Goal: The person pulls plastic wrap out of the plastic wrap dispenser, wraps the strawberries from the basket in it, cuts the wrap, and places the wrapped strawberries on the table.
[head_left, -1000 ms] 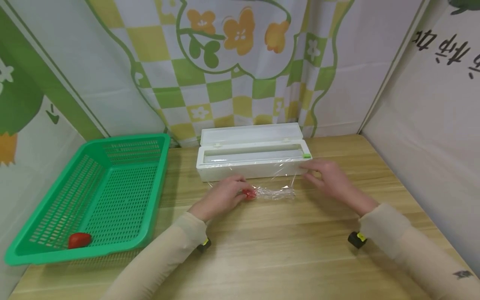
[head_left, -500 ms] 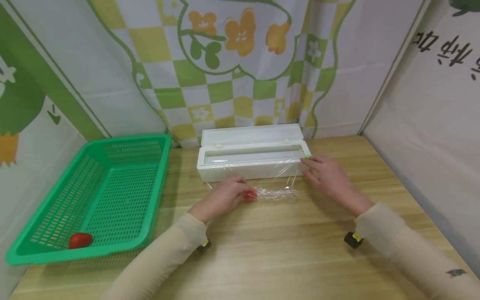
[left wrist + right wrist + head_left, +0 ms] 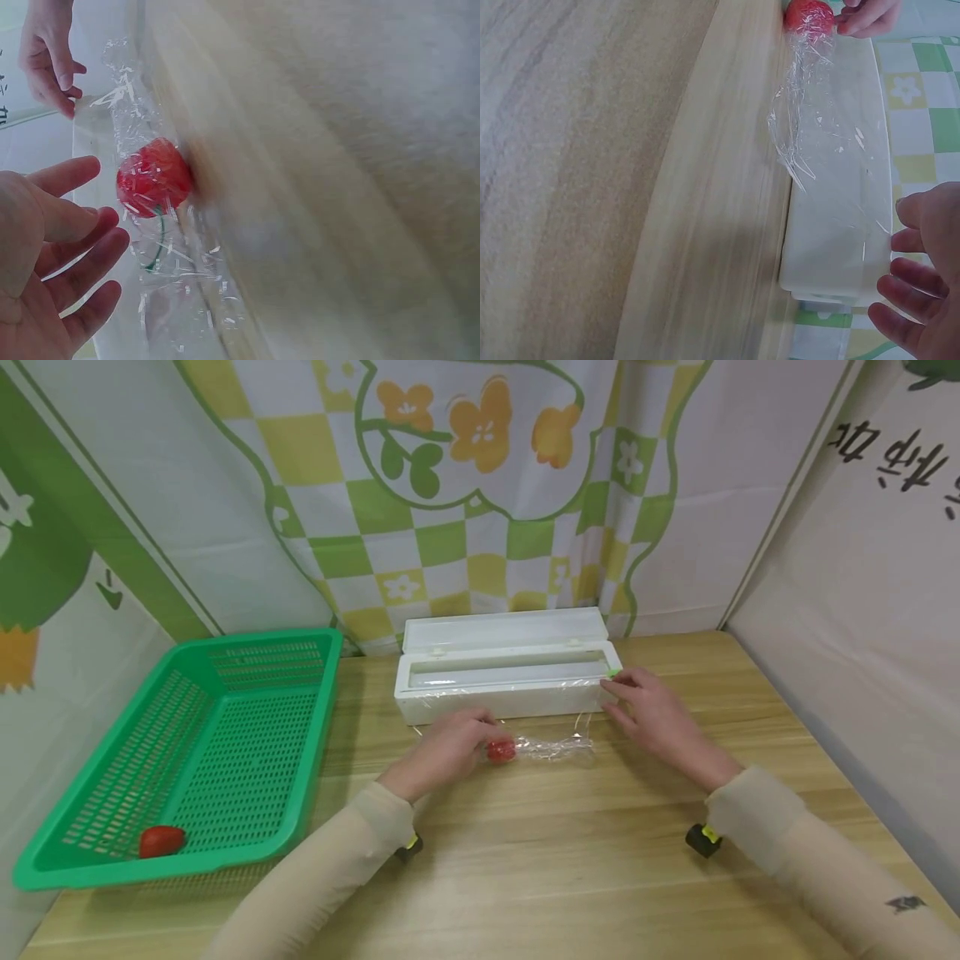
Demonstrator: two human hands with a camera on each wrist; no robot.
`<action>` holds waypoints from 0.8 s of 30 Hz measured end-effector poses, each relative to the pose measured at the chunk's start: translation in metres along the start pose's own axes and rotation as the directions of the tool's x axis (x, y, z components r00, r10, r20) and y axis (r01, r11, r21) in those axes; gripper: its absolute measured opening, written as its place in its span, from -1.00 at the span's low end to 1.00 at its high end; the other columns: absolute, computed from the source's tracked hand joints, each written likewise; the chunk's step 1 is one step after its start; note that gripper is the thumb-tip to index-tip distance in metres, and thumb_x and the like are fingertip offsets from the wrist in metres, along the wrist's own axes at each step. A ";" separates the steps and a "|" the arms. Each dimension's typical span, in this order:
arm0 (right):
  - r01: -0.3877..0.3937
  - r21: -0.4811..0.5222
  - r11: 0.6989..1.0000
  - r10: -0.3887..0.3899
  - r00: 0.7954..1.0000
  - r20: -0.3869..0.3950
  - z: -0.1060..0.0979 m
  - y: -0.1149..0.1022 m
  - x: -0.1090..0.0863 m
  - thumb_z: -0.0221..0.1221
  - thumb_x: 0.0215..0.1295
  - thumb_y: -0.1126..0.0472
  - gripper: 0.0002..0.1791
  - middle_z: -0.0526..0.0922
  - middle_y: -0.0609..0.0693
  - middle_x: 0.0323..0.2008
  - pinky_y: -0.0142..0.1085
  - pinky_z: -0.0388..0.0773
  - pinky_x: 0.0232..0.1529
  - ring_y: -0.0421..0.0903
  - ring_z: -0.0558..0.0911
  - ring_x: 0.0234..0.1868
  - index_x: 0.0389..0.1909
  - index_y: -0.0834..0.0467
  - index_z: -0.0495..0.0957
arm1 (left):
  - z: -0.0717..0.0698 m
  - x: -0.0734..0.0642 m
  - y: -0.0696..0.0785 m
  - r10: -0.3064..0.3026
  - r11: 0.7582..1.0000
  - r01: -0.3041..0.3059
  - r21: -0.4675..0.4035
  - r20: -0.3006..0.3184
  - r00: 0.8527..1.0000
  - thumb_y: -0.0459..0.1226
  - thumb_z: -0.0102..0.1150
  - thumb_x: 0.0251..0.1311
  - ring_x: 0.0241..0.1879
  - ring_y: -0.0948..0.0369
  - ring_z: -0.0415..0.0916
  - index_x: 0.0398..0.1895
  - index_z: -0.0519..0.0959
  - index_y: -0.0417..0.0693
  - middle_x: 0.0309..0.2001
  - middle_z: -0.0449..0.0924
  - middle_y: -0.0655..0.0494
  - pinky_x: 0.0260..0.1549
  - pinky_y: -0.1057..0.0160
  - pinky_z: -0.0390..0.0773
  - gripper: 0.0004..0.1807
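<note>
A round red fruit-like item with a thin green stem (image 3: 155, 178) lies under clear cling film (image 3: 124, 97) on the table. My left hand (image 3: 450, 747) is beside it, fingers spread and relaxed, with fingertips close to the film in the left wrist view. The film runs from a white cling film box (image 3: 442, 708), its lid raised at the back, and bunches up to the right of the red item. My right hand (image 3: 652, 710) is at the box's right front corner, fingers loosely bent, fingertips right by the small green slider (image 3: 612, 673).
A green slatted basket (image 3: 300, 793) stands on the left, with another red item (image 3: 161, 841) in its near corner. Behind the box hangs a checked, flowered curtain (image 3: 480, 543). White printed walls (image 3: 862, 568) border the wooden table (image 3: 562, 877).
My left fingers have drawn back a little, so more of the red item shows. My right hand has moved slightly up the box corner, now beside the green slider.
</note>
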State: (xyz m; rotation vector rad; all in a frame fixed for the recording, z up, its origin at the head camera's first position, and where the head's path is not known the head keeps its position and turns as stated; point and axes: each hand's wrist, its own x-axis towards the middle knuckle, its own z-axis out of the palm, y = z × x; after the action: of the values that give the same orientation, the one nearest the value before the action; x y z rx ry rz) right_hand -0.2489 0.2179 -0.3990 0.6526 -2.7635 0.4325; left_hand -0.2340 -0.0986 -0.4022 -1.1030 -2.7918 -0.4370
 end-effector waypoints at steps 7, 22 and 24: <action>-0.008 -0.015 1.000 0.008 1.000 0.017 -0.003 0.001 0.000 0.21 0.37 0.14 -0.57 0.57 0.21 0.05 0.00 0.60 0.02 0.11 0.58 0.02 0.19 0.23 0.55 | -0.010 0.021 0.006 -0.011 0.998 0.013 -0.054 0.034 0.999 -0.51 0.12 0.25 -0.17 0.19 0.57 0.10 0.67 0.08 -0.15 0.64 0.11 -0.10 0.22 0.61 -0.56; 0.028 -0.062 0.998 -0.029 1.000 -0.007 -0.003 0.003 -0.002 0.29 0.28 0.18 -0.56 0.58 0.23 0.00 -0.01 0.61 -0.04 0.13 0.58 -0.03 0.16 0.21 0.58 | -0.011 0.101 0.038 0.076 0.995 -0.079 -0.063 -0.049 0.996 -0.29 0.12 0.38 0.05 0.14 0.56 0.23 0.52 0.04 0.07 0.58 0.06 0.11 0.19 0.57 -0.63; 0.028 -0.064 0.998 -0.028 1.000 0.000 -0.004 0.003 -0.002 0.30 0.28 0.17 -0.55 0.58 0.23 0.00 -0.02 0.60 -0.04 0.13 0.57 -0.04 0.17 0.20 0.58 | -0.008 0.109 0.038 0.061 0.997 -0.063 -0.050 -0.049 0.997 -0.28 0.11 0.40 0.07 0.15 0.53 0.24 0.52 0.05 0.06 0.57 0.07 0.13 0.21 0.55 -0.63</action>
State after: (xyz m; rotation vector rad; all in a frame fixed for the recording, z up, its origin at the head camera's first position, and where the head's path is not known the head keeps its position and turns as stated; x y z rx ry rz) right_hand -0.2480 0.2223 -0.3966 0.6742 -2.7517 0.3368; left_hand -0.2876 -0.0038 -0.3638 -1.1701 -2.7117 -0.5239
